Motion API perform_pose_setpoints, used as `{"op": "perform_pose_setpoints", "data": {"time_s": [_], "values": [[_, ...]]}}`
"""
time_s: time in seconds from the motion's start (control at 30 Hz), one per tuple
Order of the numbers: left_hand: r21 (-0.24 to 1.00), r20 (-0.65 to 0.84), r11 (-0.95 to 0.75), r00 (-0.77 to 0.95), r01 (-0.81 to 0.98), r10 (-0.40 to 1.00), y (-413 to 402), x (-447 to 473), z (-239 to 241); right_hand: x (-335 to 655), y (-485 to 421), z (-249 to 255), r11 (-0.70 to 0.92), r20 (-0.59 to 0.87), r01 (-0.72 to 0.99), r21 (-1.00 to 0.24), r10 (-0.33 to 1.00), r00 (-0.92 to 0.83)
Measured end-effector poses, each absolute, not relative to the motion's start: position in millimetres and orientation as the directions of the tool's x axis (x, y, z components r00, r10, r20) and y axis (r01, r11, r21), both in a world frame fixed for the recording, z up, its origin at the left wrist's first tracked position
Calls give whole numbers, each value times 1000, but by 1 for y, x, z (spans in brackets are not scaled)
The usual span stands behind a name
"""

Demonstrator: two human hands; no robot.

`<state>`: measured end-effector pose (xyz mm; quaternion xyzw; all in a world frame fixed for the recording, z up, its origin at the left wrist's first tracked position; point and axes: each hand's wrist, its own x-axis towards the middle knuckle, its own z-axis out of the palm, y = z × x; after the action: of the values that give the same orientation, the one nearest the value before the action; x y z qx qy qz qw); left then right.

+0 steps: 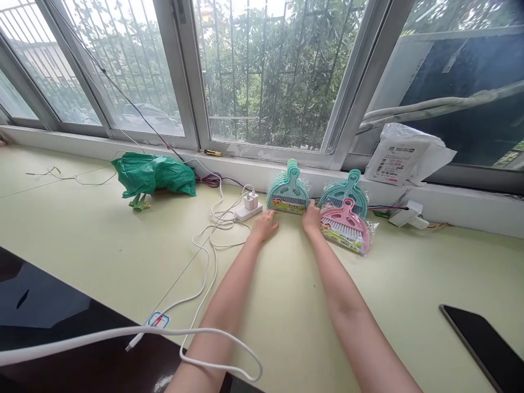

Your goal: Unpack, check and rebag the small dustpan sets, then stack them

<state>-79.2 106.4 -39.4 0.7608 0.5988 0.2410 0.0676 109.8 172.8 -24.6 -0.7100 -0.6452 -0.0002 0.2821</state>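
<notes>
A stack of teal dustpan and brush sets (287,188) in clear wrapping stands upright against the window ledge. My left hand (265,226) is at its lower left corner, fingers stretched forward and thumb apart; whether the fingertips touch the wrapping I cannot tell. At the lower right corner, my right hand (311,217) has its fingers closed against the stack's edge. Just right of that hand leans a wrapped pink dustpan and brush set (347,225). Behind the pink one stands another group of teal dustpan sets (346,191).
A white power strip (249,210) with chargers and tangled white cables (215,245) lie left of my hands. A green plastic bag (153,173) sits farther left. A screwdriver (213,153), white package (407,155), white adapter (409,215) and phone (485,346) are around.
</notes>
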Motion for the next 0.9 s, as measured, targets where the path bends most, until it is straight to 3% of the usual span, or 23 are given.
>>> {"op": "perform_pose_setpoints", "data": {"time_s": [0.6, 0.9], "values": [[325, 239, -289, 218, 900, 946, 114, -80, -44, 109, 165, -31, -23, 345, 931, -364, 925, 157], [334, 236, -272, 199, 903, 951, 114, -80, -43, 102, 176, -35, -103, 354, 914, -393, 900, 254]]}}
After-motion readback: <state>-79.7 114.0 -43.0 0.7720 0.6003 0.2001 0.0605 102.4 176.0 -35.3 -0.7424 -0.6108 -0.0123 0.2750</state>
